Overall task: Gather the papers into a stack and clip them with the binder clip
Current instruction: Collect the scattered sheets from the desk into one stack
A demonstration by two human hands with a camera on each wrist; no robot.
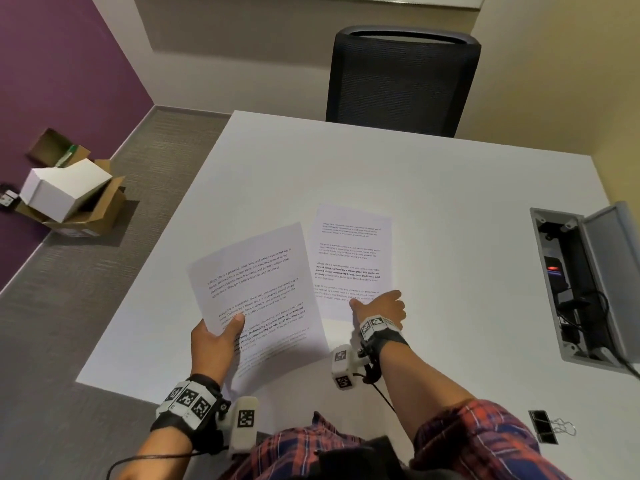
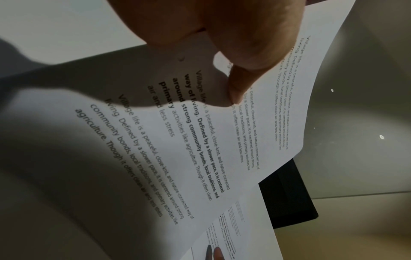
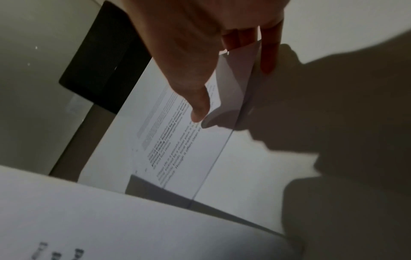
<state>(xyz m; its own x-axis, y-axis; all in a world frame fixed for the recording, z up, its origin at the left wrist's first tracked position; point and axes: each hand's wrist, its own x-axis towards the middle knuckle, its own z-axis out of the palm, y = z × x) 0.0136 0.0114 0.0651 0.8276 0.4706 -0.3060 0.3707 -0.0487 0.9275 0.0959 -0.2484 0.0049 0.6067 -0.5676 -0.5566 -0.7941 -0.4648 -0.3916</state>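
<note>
Two hands (image 1: 213, 339), one binder clip (image 1: 543, 426), one chair (image 1: 401, 81)

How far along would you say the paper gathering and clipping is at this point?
Early. The left hand holds some sheets lifted off the table. The right hand is lifting the near corner of the last sheet. Left: squaring the stack and fitting the binder clip, untouched at the table's near edge.

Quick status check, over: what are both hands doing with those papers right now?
Left hand pinches held sheets. Right hand lifts corner of sheet on table. Binder clip untouched, near table edge. Nothing in the way.
</note>
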